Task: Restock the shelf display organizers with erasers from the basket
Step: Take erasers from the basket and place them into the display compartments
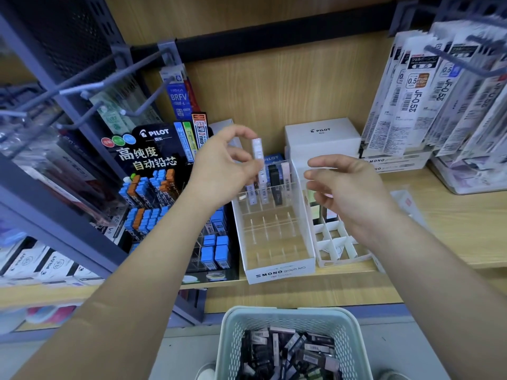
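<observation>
My left hand point(225, 171) pinches a slim white eraser pack point(258, 149) upright above the back row of the white MONO organizer point(279, 271). A few packs point(275, 185), white, black and pink, stand in that back row; the front cells hold nothing. My right hand point(348, 187) hovers with loosely spread fingers over a second white divided organizer point(340, 256) to the right and holds nothing. Below the shelf, a pale green basket point(233, 333) holds several dark and pink eraser packs point(290, 352).
A black Pilot lead display point(153, 171) with blue and orange cases stands left of the organizers. A white Pilot box point(321, 135) sits behind. Hanging refill packs point(428, 100) fill the right side. Metal hooks point(90, 89) jut out at upper left.
</observation>
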{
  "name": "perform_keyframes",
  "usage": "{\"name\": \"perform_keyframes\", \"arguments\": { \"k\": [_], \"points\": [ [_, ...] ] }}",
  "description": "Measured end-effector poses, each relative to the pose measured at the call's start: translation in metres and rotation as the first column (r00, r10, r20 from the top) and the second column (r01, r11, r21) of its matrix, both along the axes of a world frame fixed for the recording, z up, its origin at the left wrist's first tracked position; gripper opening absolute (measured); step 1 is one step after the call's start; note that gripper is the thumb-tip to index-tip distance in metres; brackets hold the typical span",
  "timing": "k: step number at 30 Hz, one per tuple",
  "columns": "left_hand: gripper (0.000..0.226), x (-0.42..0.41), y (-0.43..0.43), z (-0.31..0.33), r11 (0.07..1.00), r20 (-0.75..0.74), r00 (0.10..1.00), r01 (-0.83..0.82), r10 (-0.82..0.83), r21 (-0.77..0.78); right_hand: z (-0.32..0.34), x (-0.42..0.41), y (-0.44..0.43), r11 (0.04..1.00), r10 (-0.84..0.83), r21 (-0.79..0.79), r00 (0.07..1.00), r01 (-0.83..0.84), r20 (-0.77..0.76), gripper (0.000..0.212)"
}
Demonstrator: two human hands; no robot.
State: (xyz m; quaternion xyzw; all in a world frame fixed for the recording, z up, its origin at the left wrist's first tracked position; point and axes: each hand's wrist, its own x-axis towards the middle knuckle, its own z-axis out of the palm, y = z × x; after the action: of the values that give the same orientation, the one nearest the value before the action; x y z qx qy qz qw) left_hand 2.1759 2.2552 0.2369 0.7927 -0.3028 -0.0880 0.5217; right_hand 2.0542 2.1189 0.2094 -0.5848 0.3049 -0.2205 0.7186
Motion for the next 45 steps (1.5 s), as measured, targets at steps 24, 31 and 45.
{"name": "perform_keyframes", "arguments": {
  "k": [24,31,45],
  "points": [
    [0.01,0.013,-0.013,-0.033,0.979,0.291,0.953,-0.136,0.087,0.154,-0.015,0.002,-0.002,0.989,0.111,-0.073,0.979,-0.126,-0.173,0.022],
    [0.009,0.012,-0.012,-0.032,0.968,0.32,0.943,-0.162,0.094,0.193,-0.018,0.004,-0.002,0.988,0.104,-0.096,0.976,-0.124,-0.193,0.022],
    [0.019,0.009,-0.011,-0.037,0.933,0.514,0.857,-0.168,-0.022,0.319,-0.014,-0.001,0.005,0.971,0.119,-0.178,0.966,-0.162,-0.231,0.026]
  ]
}}
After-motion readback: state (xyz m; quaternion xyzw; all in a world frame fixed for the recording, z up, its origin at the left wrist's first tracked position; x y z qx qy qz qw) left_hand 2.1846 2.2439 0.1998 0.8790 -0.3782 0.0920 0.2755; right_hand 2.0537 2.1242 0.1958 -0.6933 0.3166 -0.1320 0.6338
